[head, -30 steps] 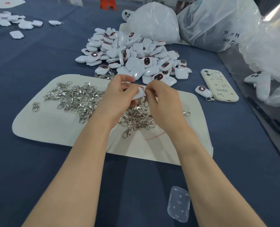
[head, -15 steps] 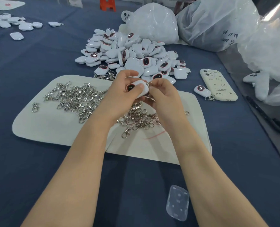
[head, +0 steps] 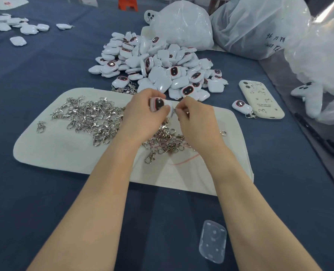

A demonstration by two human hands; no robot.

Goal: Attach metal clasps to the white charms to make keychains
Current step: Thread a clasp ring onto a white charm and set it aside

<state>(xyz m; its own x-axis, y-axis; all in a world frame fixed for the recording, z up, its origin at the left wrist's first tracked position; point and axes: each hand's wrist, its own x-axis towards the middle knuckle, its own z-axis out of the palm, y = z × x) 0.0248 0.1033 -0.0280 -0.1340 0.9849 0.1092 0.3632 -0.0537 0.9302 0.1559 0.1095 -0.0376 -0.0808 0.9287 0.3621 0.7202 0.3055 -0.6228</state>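
Bright, even, diffuse light from above. Soft shadows under the forearms (head: pixel 99 192) on the blue cloth (head: pixel 45 192). Glare on the plastic bags (head: pixel 260 26) far right; blown-out streak in the far right corner. Metal clasps (head: pixel 91 116) glint. Wide-angle bends the edges. Held white charm (head: pixel 158 103) slightly soft.

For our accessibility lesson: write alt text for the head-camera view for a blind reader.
Left hand holds a white charm, right hand pinches a metal clasp against its edge, above a white mat strewn with clasps. A pile of charms lies beyond.
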